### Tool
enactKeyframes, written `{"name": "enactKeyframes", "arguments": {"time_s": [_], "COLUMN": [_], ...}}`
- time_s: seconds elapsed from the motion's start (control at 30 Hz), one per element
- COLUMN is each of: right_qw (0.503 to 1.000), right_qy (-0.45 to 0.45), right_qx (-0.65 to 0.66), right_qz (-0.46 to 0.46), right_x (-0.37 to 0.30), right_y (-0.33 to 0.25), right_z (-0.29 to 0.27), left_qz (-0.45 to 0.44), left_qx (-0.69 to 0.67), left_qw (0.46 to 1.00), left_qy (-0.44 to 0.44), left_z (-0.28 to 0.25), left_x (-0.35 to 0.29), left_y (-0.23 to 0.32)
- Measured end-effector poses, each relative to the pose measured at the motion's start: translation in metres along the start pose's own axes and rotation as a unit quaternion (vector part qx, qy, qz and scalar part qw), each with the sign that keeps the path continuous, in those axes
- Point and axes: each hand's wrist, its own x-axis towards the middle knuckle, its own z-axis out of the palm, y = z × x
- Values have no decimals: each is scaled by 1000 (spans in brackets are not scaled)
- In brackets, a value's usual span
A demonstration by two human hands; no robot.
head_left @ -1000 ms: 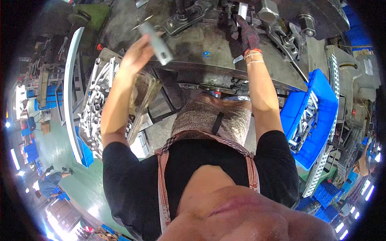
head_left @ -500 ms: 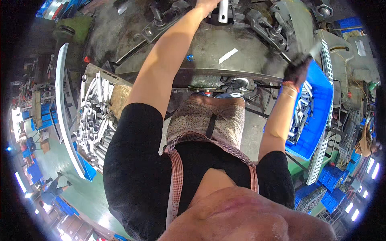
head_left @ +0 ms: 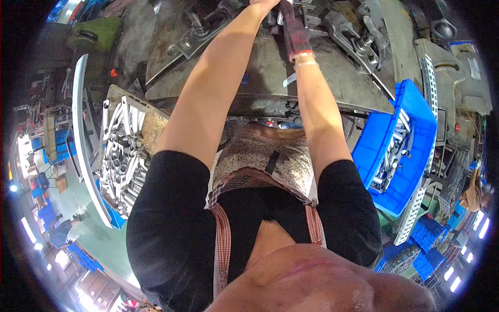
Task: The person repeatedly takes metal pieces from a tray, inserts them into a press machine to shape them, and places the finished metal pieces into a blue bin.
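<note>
At the top edge of the view, my bare left hand (head_left: 264, 2) is mostly cut off, so its fingers do not show. Close beside it, my right hand (head_left: 295, 32), in a dark glove with a red cuff, reaches over the metal bench. Its fingers point to the top edge and cannot be made out. A shiny metal part (head_left: 280, 18) shows at the glove's left side; whether either hand grips it is hidden. Heavy steel clamps flank the hands, a left clamp (head_left: 195, 41) with an upright bolt and a right clamp (head_left: 349, 36).
To the right stands a blue bin (head_left: 371, 140) holding several metal parts. A crate (head_left: 158, 112) heaped with silvery tubular parts sits at the left, beside a pale metal upright (head_left: 79, 125). A light strip (head_left: 289, 80) lies on the bench (head_left: 260, 83) near its front edge.
My right hand has moved left and away from the blue bin to the bench, beside my left hand. My left hand has shifted slightly toward the top edge.
</note>
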Motion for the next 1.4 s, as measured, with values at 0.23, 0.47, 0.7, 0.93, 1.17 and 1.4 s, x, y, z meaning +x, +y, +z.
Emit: {"name": "enactKeyframes", "arguments": {"time_s": [0.23,0.47,0.7,0.93,1.17,1.4], "right_qw": [995,990,984,990,966,920], "right_qy": [-68,-81,-44,-54,-207,-120], "right_qx": [-65,-23,3,-130,100,350], "right_qz": [-20,115,172,26,118,129], "right_x": [6,0,-3,-8,-12,-57], "right_y": [11,-9,-17,5,-22,19], "right_z": [25,5,11,11,-19,-25], "left_qz": [-18,59,95,66,215,-199], "left_qx": [12,166,101,193,-40,-667], "left_qw": [998,984,986,976,959,603], "left_qy": [-57,-33,-96,-76,180,390], "left_z": [-20,-9,-23,-19,-54,-267], "left_x": [-9,-18,-4,-21,-84,-255], "left_y": [-3,1,-9,10,-26,-170]}}
